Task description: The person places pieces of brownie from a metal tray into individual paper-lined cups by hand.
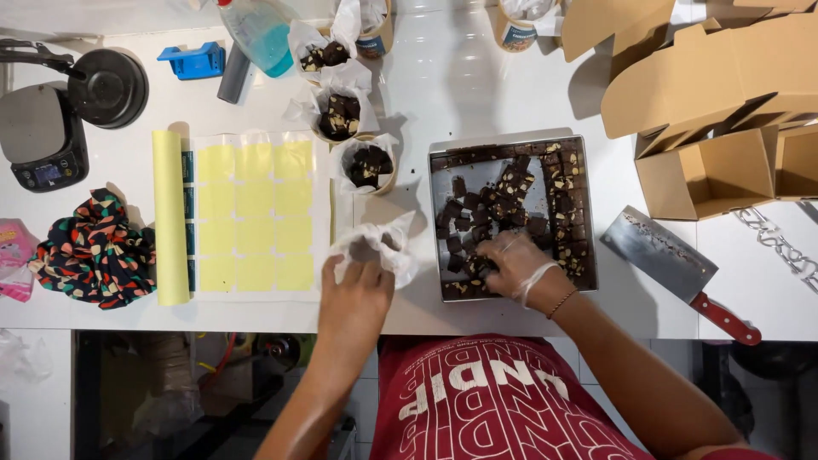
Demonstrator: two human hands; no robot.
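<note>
My left hand (356,294) rests on a paper-lined cup (375,247) at the table's front edge, fingers holding its white liner. My right hand (509,262), in a thin clear glove, reaches into the metal tray (511,140) and closes its fingers around dark brownie pieces (477,223) at the tray's lower left. The tray holds several cut brownie cubes, some topped with nuts. Behind the cup stand three filled paper-lined cups (368,164) in a line toward the back.
A cleaver with a red handle (673,268) lies right of the tray. Folded cardboard boxes (724,102) are stacked at the back right. A sheet of yellow stickers (251,213), patterned cloth (94,249), scale (43,140), black lid (106,85) and spray bottle (256,34) lie left.
</note>
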